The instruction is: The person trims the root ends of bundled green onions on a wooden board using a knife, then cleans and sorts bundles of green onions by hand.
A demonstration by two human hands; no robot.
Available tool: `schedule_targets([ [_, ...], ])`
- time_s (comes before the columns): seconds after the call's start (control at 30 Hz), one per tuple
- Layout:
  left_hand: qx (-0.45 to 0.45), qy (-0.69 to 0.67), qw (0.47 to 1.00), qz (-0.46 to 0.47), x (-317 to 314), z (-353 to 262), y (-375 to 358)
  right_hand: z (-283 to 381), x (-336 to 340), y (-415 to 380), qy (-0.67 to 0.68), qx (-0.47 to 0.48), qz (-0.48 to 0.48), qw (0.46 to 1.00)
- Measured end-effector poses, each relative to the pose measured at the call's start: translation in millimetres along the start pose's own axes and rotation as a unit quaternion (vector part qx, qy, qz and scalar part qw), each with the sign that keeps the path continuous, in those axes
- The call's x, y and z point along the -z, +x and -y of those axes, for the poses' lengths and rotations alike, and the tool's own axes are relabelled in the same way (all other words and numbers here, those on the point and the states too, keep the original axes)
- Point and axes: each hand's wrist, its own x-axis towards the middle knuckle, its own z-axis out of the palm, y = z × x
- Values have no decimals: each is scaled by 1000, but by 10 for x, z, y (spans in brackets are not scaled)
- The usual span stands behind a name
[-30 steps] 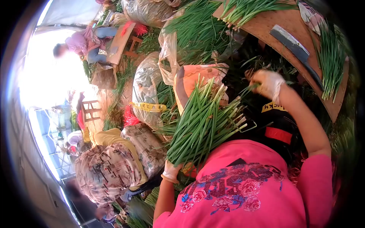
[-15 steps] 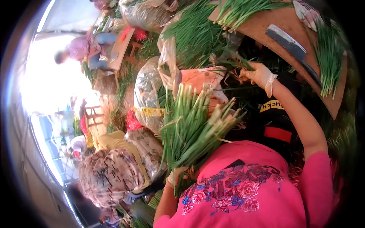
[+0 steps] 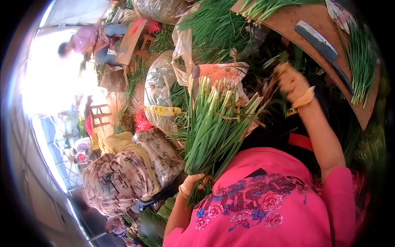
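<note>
My left hand (image 3: 192, 184), in a pale glove, is closed round the leafy end of a large bunch of green onions (image 3: 210, 127). The bunch's pale stem ends point up and to the right in the view, with some brown, dry leaves among them. My right hand (image 3: 292, 84), gloved too, is raised to the right of those stem ends. Motion smears its fingers. Brown, withered strands (image 3: 269, 87) show beside its fingertips, but whether it holds them is unclear.
A cleaver (image 3: 319, 43) lies on a brown board (image 3: 284, 29) with green onions on both sides. A clear plastic bag (image 3: 158, 86) stands beyond the bunch, near a heap of greens (image 3: 216, 29). One person in patterned clothing (image 3: 119, 179) is close at left; another (image 3: 88, 41) sits farther off.
My right hand has moved right, away from the dark area by the pink cloth, and is now blurred. The bunch in my left hand has shifted slightly up and right and looks more upright.
</note>
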Motion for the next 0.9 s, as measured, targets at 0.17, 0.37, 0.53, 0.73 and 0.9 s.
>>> schedule_targets([
  [0.17, 4, -12, 1000, 17, -31, 56, -22, -291, -957, -59, -343, 11, -211, 915],
  [0.37, 5, 43, 999, -25, -304, -59, -115, -1451, -1006, 356, -521, -242, -263, 775],
  [0.53, -14, -6, 1000, 21, -284, -66, -147, -1111, -1271, 248, -314, -130, -180, 923],
  [0.73, 31, -10, 999, 26, -182, 31, 35, -355, -1620, -90, -297, 341, -266, 851],
  [0.9, 48, 62, 997, 3, -84, 86, 96, 298, -1723, -295, -779, 35, -248, 575],
])
